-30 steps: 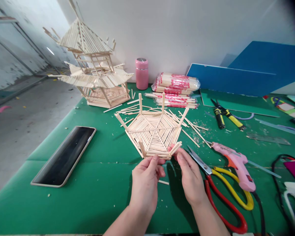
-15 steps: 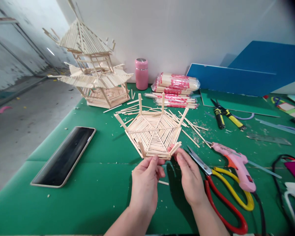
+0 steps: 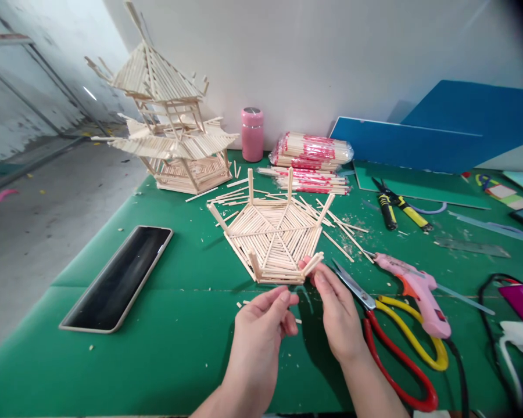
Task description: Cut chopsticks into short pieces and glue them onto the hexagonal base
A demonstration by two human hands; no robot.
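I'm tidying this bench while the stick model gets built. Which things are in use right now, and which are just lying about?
In use:
hexagonal stick frame, pinched at a corner post by the right hand
left hand, open just short of the frame

Lying about:
finished pagoda model
phone
pink bottle
packed sticks
scissors
glue gun
pliers

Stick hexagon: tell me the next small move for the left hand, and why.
Probably bring the left hand forward to pinch the near edge of the hexagon. It hovers just short of that edge, fingers half curled and holding nothing, while the right hand alone touches the angled post at the near right corner. A second grip would likely steady the frame.
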